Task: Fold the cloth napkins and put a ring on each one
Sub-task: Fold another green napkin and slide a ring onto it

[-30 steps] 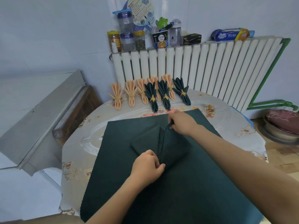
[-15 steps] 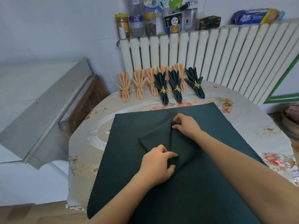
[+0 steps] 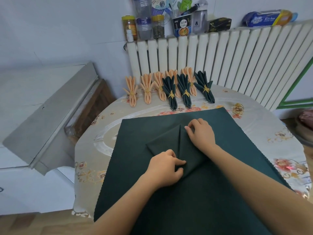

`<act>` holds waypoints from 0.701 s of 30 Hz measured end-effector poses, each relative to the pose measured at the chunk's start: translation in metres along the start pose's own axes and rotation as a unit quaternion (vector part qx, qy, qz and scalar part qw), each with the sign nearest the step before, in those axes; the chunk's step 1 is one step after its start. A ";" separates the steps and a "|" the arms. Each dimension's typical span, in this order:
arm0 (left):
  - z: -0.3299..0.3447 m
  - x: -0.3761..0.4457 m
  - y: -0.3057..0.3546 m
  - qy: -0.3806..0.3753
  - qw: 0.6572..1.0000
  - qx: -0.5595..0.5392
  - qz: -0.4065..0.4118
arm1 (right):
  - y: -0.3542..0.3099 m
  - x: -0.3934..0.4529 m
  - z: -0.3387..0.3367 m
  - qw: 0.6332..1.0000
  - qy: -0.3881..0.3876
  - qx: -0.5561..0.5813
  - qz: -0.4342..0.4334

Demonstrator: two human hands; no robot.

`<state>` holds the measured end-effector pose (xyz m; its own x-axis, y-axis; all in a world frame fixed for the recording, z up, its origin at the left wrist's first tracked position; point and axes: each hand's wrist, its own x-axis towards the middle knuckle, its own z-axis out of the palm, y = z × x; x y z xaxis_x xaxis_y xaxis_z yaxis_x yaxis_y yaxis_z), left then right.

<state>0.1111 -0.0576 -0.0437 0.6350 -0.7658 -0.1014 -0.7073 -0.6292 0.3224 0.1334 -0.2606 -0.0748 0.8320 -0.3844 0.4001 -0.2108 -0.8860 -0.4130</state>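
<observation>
The folded napkin (image 3: 169, 145) lies on a flat green cloth (image 3: 135, 167) on the table (image 3: 88, 150). Left hand (image 3: 165, 168) pinches its near corner with curled fingers. Right hand (image 3: 200, 134), fingers bent, presses its far flap. A ring (image 3: 238, 108) lies apart, far right.

Dark green napkin (image 3: 162, 143), partly folded

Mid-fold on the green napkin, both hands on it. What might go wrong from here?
The left hand pinches only the folded napkin's near tip; letting go may let the pleats spring open. It lies on a larger same-coloured green cloth, so the right hand could catch both layers. The spare gold ring sits near the table edge, easily knocked off.
</observation>
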 end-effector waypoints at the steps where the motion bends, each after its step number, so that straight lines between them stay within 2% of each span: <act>1: -0.001 0.001 -0.002 -0.008 1.000 -0.005 -0.001 | -0.004 -0.010 -0.007 1.000 0.010 0.020 -0.013; 3: -0.004 0.004 -0.006 -0.030 0.999 -0.012 -0.002 | -0.011 -0.039 -0.023 0.998 0.000 0.056 -0.040; 6: -0.008 0.010 -0.012 -0.057 0.998 -0.020 0.001 | -0.025 -0.092 -0.043 0.988 -0.072 0.081 -0.111; 10: -0.014 0.012 -0.013 -0.067 0.997 -0.035 0.013 | -0.041 -0.136 -0.044 0.961 -0.146 0.048 -0.229; 14: -0.015 0.013 -0.013 -0.060 0.997 -0.036 0.035 | -0.052 -0.135 -0.028 0.955 -0.091 0.002 -0.283; 18: -0.014 0.013 -0.007 -0.052 0.997 -0.037 0.047 | -0.057 -0.134 -0.029 0.953 -0.054 -0.059 -0.293; 21: -0.011 0.014 -0.002 -0.035 0.997 -0.043 0.056 | -0.042 -0.133 -0.036 0.952 -0.039 -0.044 -0.299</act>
<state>0.1249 -0.0652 -0.0359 0.5283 -0.8399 -0.1243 -0.7414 -0.5277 0.4146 0.0126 -0.1819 -0.0813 0.8513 0.2140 0.4791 0.2743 -0.9599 -0.0587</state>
